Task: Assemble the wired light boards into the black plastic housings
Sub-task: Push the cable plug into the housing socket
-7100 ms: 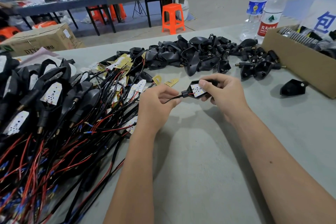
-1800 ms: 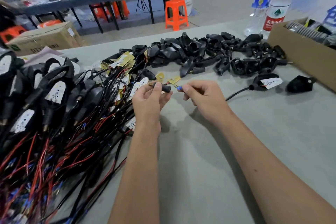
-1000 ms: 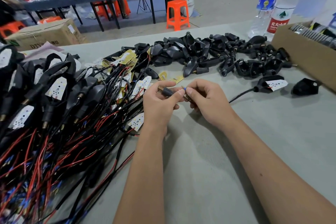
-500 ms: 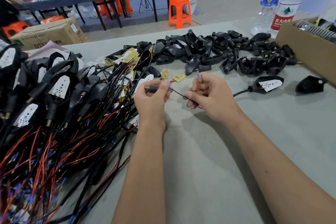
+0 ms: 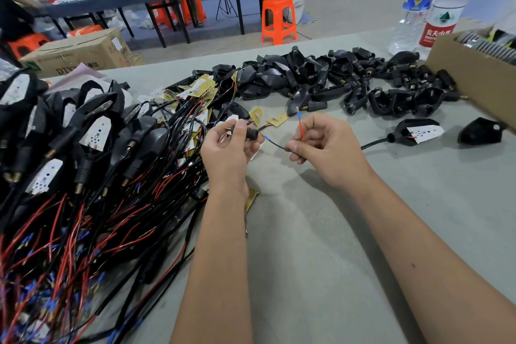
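My left hand [image 5: 227, 148] grips a small black housing stem [image 5: 250, 133] with a brass threaded end. My right hand [image 5: 324, 145] pinches a red wire [image 5: 301, 128] and a black wire [image 5: 276, 144], both with blue tips; the black wire's tip sits just right of the stem. A pile of empty black housings [image 5: 329, 78] lies behind my hands. Loose yellow light boards [image 5: 276, 119] lie in front of that pile. One assembled housing with a white board [image 5: 418, 132] rests at the right.
A large heap of finished units with red and black wires [image 5: 78, 176] fills the left side. A cardboard box [image 5: 480, 75] and two water bottles [image 5: 435, 8] stand at the back right. A single black housing [image 5: 480, 134] lies near the box.
My hands have drawn slightly apart, and the black wire's blue tip now sits just outside the stem. The red wire still stands upright in my right hand.
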The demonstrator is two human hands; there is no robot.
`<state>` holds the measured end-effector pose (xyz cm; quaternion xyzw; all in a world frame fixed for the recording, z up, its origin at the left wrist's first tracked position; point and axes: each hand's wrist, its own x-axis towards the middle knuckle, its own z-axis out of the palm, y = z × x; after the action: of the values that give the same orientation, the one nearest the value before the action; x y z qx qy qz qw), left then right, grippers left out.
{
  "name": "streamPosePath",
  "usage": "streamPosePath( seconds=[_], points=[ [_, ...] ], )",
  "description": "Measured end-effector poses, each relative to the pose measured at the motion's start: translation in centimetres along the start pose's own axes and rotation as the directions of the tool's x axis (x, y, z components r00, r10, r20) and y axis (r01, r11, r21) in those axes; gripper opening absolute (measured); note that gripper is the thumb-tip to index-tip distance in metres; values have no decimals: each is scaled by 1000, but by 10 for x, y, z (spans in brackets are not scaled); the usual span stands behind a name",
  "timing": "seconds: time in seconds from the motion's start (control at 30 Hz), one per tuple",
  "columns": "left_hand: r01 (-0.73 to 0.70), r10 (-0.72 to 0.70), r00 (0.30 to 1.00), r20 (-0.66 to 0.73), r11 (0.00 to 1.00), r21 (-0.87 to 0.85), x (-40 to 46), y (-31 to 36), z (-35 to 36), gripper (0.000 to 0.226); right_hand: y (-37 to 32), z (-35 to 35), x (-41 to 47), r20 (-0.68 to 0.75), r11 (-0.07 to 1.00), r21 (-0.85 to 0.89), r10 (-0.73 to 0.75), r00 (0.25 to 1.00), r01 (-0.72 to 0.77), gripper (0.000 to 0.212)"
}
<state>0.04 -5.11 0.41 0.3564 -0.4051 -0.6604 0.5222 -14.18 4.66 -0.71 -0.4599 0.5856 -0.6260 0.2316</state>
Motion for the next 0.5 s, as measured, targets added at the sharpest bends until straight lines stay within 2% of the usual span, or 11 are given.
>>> streamPosePath(
  seconds=[0.33, 0.5],
  points=[
    [-20, 17, 999, 45, 998, 57, -2, -1, 0, 5, -4, 0, -2, 20, 1000, -8, 8, 1000, -8, 18],
    [-8, 1, 995, 98, 997, 72, -5, 0, 0, 11, -1, 1, -1, -18, 999, -25, 28, 999, -28, 19]
  ],
)
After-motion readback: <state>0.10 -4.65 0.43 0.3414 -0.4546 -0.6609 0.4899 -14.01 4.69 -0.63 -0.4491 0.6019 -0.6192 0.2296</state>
